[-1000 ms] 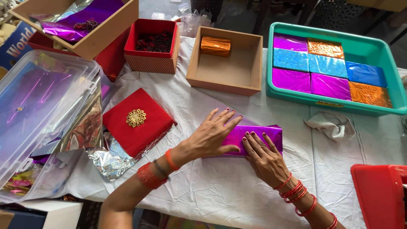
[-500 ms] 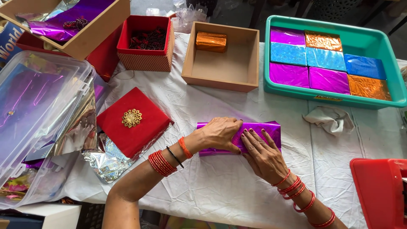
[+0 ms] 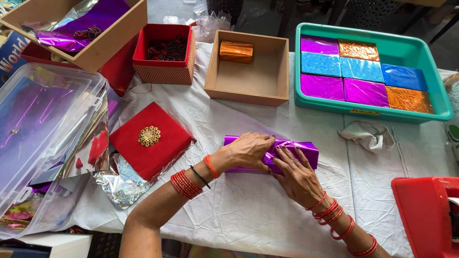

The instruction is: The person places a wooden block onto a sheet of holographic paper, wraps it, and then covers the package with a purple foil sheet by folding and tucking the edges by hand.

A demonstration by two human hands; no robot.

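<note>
Both hands pressed down on a small rectangular packet wrapped in shiny purple foil (image 3: 306, 149), which lay on the white cloth-covered table (image 3: 248, 215) near its middle. The left hand (image 3: 246, 152) lay palm-down over the packet's left half, fingers curled over the foil toward the centre. The right hand (image 3: 297, 174) rested against the near edge, its fingertips (image 3: 282, 152) spread on the foil and touching the left hand's fingers; neither hand lifted the packet, both held it flat against the cloth.

Just left of the packet lay a flat red square box lid with a gold ornament (image 3: 149, 138), resting on crinkled silver foil (image 3: 122, 184). Beyond the hands stood an open light wooden box (image 3: 248, 93) holding one orange foil-wrapped packet (image 3: 236, 51). To its right, a teal plastic tray (image 3: 442, 102) held purple, blue and orange wrapped packets in rows. A crumpled white cloth (image 3: 369, 136) lay just before the tray.
</note>
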